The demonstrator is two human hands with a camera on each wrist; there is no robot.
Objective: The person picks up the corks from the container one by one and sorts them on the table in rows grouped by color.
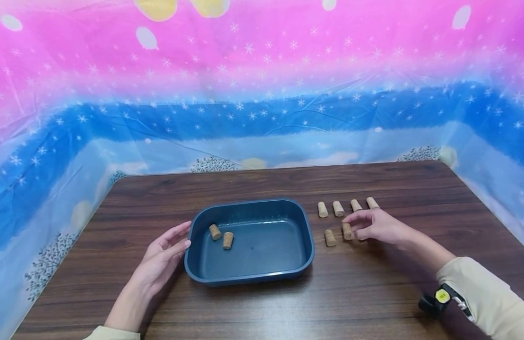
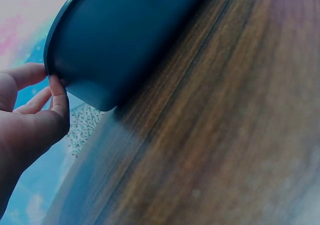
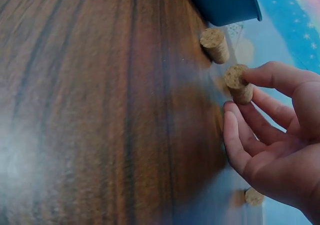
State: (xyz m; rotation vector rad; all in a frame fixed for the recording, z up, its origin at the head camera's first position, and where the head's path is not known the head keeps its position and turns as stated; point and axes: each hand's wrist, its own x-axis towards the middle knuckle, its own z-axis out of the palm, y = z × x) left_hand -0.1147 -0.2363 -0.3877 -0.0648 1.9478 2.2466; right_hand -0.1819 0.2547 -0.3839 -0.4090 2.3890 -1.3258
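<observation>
A dark blue rectangular tray [image 1: 250,278] sits on the table, with two cork stoppers [image 1: 228,241] lying inside toward its left. My left hand [image 1: 159,259] is at the tray's left side, fingertips and thumb touching the rim from outside; the left wrist view shows this contact at a rounded corner [image 2: 62,70]. Right of the tray, my right hand [image 1: 378,226] pinches a cork stopper [image 3: 239,82] between thumb and fingers. Another cork [image 1: 330,238] stands just left of it. Behind is a row of several corks [image 1: 338,208]; the hand partly covers some corks.
The dark wood-grain table [image 1: 262,311] has its back edge near a printed pink and blue cloth backdrop [image 1: 262,118]. A black strap with a yellow tag [image 1: 442,296] is on the right sleeve.
</observation>
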